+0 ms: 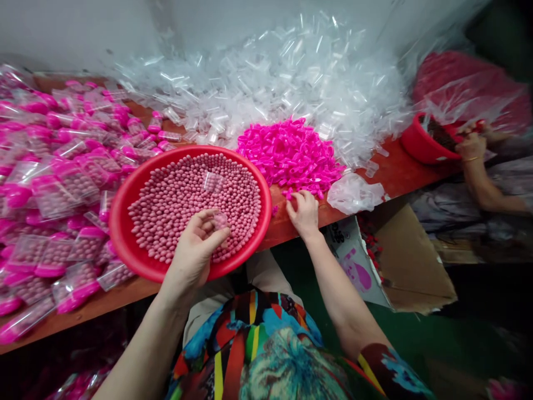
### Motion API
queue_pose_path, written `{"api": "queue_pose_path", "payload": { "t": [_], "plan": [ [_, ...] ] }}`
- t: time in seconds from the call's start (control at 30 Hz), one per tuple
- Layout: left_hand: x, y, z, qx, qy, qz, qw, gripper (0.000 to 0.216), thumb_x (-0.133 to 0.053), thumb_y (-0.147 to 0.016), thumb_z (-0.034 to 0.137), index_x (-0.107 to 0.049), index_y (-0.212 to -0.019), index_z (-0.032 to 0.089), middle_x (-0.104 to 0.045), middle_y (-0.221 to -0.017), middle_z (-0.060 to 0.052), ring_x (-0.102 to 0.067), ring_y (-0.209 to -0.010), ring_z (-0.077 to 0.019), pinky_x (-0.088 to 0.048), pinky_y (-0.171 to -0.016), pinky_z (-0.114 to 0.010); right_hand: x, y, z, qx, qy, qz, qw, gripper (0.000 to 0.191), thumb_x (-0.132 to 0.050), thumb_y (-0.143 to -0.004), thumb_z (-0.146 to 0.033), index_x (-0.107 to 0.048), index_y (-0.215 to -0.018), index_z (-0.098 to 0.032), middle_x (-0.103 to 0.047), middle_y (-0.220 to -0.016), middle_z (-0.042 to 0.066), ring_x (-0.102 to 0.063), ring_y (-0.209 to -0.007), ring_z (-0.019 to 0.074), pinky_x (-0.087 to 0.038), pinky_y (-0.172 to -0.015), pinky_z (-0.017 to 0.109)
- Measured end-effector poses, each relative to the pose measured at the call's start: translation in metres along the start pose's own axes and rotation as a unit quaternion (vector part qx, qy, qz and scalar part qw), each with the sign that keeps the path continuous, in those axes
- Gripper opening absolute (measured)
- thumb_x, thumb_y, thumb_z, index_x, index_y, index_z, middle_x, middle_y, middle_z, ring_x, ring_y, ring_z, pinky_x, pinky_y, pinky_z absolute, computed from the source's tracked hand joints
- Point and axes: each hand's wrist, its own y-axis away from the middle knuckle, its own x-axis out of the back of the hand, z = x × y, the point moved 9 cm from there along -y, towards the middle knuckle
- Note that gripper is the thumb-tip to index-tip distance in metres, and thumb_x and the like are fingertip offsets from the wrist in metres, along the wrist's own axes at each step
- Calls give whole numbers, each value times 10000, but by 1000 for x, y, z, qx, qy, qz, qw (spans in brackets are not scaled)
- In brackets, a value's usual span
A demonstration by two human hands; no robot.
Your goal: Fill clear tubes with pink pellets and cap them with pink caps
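Observation:
My left hand (194, 244) is over the front of a red basin (119, 233) full of small pink beads (175, 205). Between its thumb and fingers is a clear plastic container (220, 220), partly hidden by the fingers. Another clear container (213, 181) lies on the beads. To the right of the basin, my right hand (305, 214) reaches the front edge of a heap of bright pink plastic caps (291, 155). Its thumb and forefinger are curled at a pink cap (287, 193) there.
Clear empty containers (266, 83) are heaped along the wall. Filled containers with pink caps (66, 189) cover the table's left. A crumpled plastic bag (356, 193) lies at the right, above an open cardboard box (412, 261). Another person's hands (472, 144) work at a smaller red basin (420, 144).

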Motion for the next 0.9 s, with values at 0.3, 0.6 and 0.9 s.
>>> {"api": "queue_pose_path", "payload": {
  "t": [0.3,0.6,0.9],
  "plan": [
    [-8,5,-2,3,18,-29,999,529,-857,-589,160,-633,-1066,203,-637,-1016,-33,-623,-872,-149,-534,-715,-236,57,10,-27,-25,-305,126,944,156,-600,-885,-345,-581,-966,-212,-719,-1034,106,-692,-1058,256,-520,-941,457],
    [-10,6,-2,-5,111,-63,992,525,-822,-676,152,-613,-1154,207,-672,-1115,-57,-638,-1040,-179,-536,-822,-251,68,0,-160,7,-540,-112,834,227,-628,-919,-389,-680,-1077,-234,-732,-1045,27,-689,-964,177,-567,-890,334],
    [-11,7,-2,16,159,-59,985,396,-823,-716,215,-664,-1076,167,-675,-972,-39,-644,-793,-113,-485,-586,-172,62,6,-178,42,-487,-114,865,200,-599,-944,-300,-718,-1079,-214,-744,-1028,39,-692,-994,189,-550,-906,337]
  ]
}}
